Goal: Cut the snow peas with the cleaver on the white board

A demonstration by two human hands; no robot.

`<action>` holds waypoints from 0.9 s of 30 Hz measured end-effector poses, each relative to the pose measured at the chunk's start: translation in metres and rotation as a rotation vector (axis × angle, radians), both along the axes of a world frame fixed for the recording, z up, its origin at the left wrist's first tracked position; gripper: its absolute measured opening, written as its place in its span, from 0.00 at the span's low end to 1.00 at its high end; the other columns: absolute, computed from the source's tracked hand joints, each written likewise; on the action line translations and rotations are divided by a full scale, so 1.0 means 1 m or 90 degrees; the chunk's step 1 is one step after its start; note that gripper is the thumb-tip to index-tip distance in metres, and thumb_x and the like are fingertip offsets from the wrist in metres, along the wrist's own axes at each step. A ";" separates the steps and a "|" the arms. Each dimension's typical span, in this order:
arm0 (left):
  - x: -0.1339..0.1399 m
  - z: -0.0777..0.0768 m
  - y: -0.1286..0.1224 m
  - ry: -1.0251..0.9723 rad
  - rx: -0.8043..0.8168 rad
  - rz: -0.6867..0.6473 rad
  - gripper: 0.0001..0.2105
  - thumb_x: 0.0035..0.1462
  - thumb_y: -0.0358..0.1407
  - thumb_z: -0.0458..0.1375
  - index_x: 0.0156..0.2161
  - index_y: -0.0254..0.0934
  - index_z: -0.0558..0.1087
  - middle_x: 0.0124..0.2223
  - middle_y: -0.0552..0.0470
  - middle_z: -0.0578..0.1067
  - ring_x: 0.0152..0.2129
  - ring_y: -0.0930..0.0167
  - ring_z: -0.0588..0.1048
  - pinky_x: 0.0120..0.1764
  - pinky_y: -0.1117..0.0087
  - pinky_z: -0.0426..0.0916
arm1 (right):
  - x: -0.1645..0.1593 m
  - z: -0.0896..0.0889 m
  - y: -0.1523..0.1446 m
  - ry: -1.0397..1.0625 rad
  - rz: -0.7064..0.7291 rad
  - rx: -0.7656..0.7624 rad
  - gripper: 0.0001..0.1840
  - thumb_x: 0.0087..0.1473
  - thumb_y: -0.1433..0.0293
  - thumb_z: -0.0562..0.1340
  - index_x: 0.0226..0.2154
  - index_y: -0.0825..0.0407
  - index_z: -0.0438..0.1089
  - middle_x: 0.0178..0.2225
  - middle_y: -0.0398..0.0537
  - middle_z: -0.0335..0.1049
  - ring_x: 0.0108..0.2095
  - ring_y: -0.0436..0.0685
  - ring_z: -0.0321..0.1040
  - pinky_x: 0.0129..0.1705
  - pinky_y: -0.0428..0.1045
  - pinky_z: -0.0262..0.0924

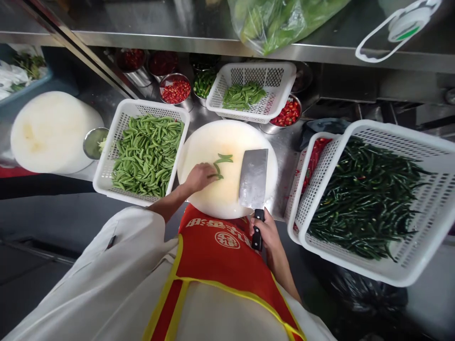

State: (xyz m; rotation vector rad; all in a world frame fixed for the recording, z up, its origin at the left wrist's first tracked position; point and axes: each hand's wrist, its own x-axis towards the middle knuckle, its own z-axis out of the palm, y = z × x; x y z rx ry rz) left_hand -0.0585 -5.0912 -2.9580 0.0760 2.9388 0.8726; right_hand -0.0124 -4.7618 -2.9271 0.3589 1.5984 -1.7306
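My right hand [267,230] grips the black handle of a cleaver [253,180], whose broad blade lies flat over the right side of a round white cutting board [213,203]. On the board's left half my left hand [202,177] has its fingers curled together at a green bean [217,169]. Several beans lie loose there, with another green bean [225,156] just beyond the fingertips. Left of the board, a white basket [106,177] is heaped with green beans [147,154]. Behind it, a smaller white basket [277,87] has fewer cut green pieces [243,96].
At right, a large white basket [439,189] contains dark green chilies [366,199], beside a basket of red chilies [315,158]. Metal pots of chopped red chilies [175,91] line the back. A steel shelf [170,41] overhangs. Another round board [53,132] stands far left.
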 end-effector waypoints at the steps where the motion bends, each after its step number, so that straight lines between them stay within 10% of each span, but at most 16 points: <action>1: 0.007 -0.002 0.000 -0.017 -0.040 -0.048 0.09 0.63 0.40 0.61 0.42 0.37 0.79 0.44 0.45 0.79 0.42 0.62 0.76 0.48 0.60 0.70 | 0.001 -0.002 0.001 -0.001 0.005 -0.001 0.13 0.46 0.66 0.65 0.32 0.47 0.58 0.20 0.33 0.64 0.16 0.49 0.61 0.19 0.46 0.58; 13: -0.028 0.001 -0.008 0.050 -0.156 -0.281 0.11 0.67 0.37 0.55 0.49 0.41 0.78 0.56 0.48 0.76 0.52 0.61 0.71 0.53 0.60 0.64 | 0.004 -0.012 0.007 0.032 0.039 0.004 0.11 0.48 0.68 0.64 0.32 0.47 0.59 0.21 0.33 0.65 0.16 0.49 0.63 0.20 0.46 0.59; 23: -0.055 -0.005 0.038 0.036 -0.128 -0.118 0.10 0.64 0.33 0.57 0.46 0.38 0.79 0.51 0.43 0.77 0.49 0.61 0.73 0.54 0.59 0.66 | 0.005 -0.011 0.007 0.068 0.070 0.045 0.13 0.51 0.64 0.65 0.32 0.47 0.59 0.20 0.33 0.65 0.17 0.51 0.64 0.22 0.48 0.61; 27: -0.052 -0.004 0.007 0.120 -0.017 -0.007 0.08 0.63 0.36 0.58 0.43 0.39 0.79 0.48 0.44 0.77 0.48 0.63 0.74 0.55 0.59 0.68 | 0.002 -0.010 0.003 0.090 0.107 0.085 0.14 0.50 0.62 0.66 0.32 0.47 0.59 0.19 0.35 0.66 0.17 0.53 0.64 0.24 0.49 0.61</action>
